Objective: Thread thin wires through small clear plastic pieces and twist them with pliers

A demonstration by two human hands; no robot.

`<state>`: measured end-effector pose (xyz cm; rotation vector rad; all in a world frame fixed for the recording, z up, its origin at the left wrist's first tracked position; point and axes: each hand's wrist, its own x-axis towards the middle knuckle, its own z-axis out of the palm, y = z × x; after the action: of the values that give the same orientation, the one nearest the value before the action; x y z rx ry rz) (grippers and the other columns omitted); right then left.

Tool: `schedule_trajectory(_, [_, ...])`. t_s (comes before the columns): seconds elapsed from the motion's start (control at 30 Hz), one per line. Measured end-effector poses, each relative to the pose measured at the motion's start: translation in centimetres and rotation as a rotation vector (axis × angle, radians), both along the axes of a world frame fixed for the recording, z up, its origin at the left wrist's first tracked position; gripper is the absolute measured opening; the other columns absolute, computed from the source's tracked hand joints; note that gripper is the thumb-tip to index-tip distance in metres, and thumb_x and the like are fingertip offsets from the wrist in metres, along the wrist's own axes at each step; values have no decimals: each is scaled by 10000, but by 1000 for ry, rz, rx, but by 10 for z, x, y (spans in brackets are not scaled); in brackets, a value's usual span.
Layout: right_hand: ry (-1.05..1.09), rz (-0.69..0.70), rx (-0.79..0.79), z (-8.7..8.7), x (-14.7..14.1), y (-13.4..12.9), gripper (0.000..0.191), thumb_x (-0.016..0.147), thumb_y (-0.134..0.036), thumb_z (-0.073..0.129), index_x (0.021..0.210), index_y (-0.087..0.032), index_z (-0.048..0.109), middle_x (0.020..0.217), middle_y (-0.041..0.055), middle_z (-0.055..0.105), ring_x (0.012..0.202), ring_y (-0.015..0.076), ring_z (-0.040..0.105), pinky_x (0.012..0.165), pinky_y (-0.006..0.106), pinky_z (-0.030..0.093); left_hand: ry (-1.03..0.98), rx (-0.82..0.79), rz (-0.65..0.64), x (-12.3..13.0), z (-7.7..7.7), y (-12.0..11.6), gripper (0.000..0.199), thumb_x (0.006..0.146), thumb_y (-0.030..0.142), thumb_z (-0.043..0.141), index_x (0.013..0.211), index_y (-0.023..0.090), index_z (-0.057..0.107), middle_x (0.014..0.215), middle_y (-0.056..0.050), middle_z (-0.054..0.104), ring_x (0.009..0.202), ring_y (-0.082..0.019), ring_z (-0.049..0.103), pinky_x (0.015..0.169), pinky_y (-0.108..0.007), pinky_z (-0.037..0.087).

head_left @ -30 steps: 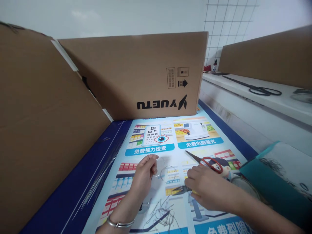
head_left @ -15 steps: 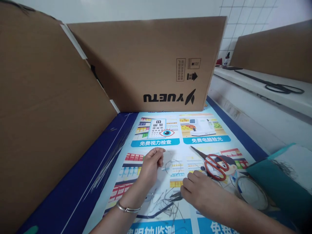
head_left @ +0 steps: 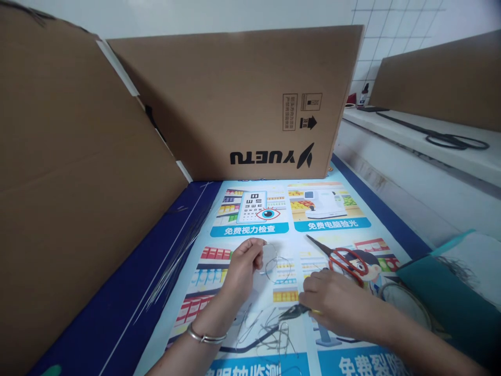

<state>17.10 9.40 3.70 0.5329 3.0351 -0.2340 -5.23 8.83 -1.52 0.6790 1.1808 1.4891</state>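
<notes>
My left hand (head_left: 246, 261) is closed in a pinch on a thin wire (head_left: 290, 270) bent into loops, which stick out to the right of the fingers. My right hand (head_left: 331, 297) is wrapped round a pair of pliers (head_left: 293, 312); their dark jaws point left and a bit of yellow handle shows. Below the jaws lies a loose heap of short wire pieces (head_left: 270, 337), some of them bent. Red-handled scissors (head_left: 320, 245) lie just beyond my right hand, blades toward the upper left. A round coil (head_left: 427, 309) sits behind my right forearm, partly hidden.
Long straight wires (head_left: 172, 266) lie along the blue left edge of the printed sheet (head_left: 254, 250). Cardboard panels (head_left: 219, 104) stand at the left and back. A teal box (head_left: 442, 282) is at the right, with fine wires on it. Black scissors (head_left: 446, 138) rest on a white ledge.
My right hand has shifted a little to the right with the pliers, and more of the jaws shows above the wire pieces. My left hand and its wire stay almost still.
</notes>
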Motion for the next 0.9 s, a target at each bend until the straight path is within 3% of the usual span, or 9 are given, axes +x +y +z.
schedule_trajectory(0.2, [3,-71,-1,6,5,3,79,828,-179,502,798,-182,575,786,37,568,743,174,494,595,286,268,0,3,-5,0,-1,-1,131,752,296,613,755,166,602,588,33,495,481,-65,401,466,-195,312])
schedule_trajectory(0.47, [41,-36,125,-3,-16,-15,108,815,-114,497,893,-164,551,841,62,555,773,194,464,675,327,298,17,18,14,2,-2,-1,143,746,306,614,778,167,611,556,43,478,474,-68,397,464,-195,307])
schedule_trajectory(0.9, [-8,121,335,-2,-49,-20,91,797,-95,535,876,-140,541,793,56,561,734,202,474,636,339,315,33,49,43,-1,0,0,175,748,333,613,801,167,624,506,50,465,469,-77,402,474,-199,311])
